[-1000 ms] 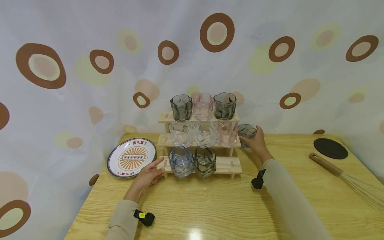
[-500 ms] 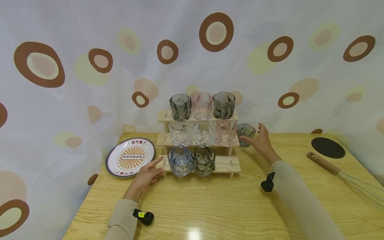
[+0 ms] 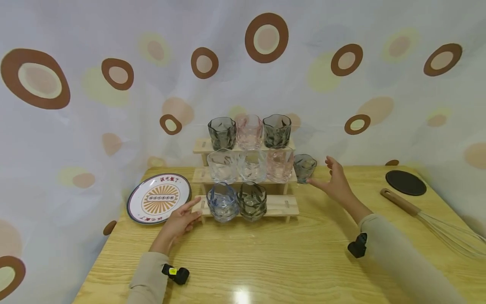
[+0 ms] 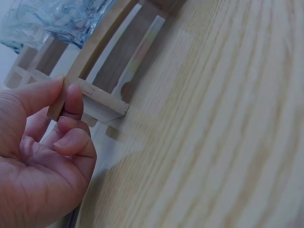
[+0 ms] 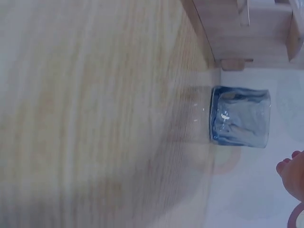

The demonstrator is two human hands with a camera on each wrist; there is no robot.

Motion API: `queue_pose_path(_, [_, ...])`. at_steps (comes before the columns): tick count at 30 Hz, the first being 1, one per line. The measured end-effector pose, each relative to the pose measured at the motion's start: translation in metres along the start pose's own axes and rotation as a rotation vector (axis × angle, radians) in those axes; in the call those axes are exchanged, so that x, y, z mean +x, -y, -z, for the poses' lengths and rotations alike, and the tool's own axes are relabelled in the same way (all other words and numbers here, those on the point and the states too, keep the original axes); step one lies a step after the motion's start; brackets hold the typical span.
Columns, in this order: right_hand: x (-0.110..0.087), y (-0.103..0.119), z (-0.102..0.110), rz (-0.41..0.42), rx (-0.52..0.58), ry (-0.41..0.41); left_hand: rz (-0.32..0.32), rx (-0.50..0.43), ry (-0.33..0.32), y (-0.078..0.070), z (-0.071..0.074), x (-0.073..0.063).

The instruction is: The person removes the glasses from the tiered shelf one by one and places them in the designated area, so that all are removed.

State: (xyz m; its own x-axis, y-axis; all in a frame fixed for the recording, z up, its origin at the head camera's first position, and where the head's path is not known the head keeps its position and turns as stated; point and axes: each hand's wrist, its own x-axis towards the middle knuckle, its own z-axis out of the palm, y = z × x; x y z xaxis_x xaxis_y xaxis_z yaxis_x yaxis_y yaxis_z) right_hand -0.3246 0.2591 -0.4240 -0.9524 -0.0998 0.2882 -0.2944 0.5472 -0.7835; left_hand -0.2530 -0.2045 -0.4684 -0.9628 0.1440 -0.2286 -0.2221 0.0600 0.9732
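My left hand (image 3: 177, 223) pinches the left end of the bottom step of a three-step wooden stand (image 3: 279, 206); in the left wrist view, thumb and finger lie on either side of the board (image 4: 71, 78). A blue glass (image 3: 223, 203) and a dark grey glass (image 3: 252, 202) sit on that bottom step. My right hand (image 3: 336, 183) is spread and holds nothing. Just left of it, a blue-grey glass (image 3: 305, 168) stands upright on the table beside the stand. The right wrist view shows this glass (image 5: 241, 117) apart from my fingertips (image 5: 285, 168).
Two clear glasses and a pink one (image 3: 280, 165) fill the middle step. On top are two dark grey glasses and a pink glass (image 3: 249, 131). A patterned plate (image 3: 138, 205) lies left. A black round mat (image 3: 406, 183) and a whisk (image 3: 402, 202) lie right.
My right hand has let go of the blue-grey glass and drawn away to the right, its fingers spreading. The left hand keeps its pinch on the stand. The head view has shifted slightly.
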Motion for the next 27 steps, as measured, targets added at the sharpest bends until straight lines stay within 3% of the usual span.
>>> queue_pose_path(14, [-0.059,0.035,-0.009,0.21,0.021,0.078,-0.005,-0.006,-0.011,-0.002,0.002,0.001])
queue_pose_path(27, [-0.085,0.055,-0.035,0.316,0.112,0.165,-0.003,0.0,0.01,0.0,-0.001,0.0])
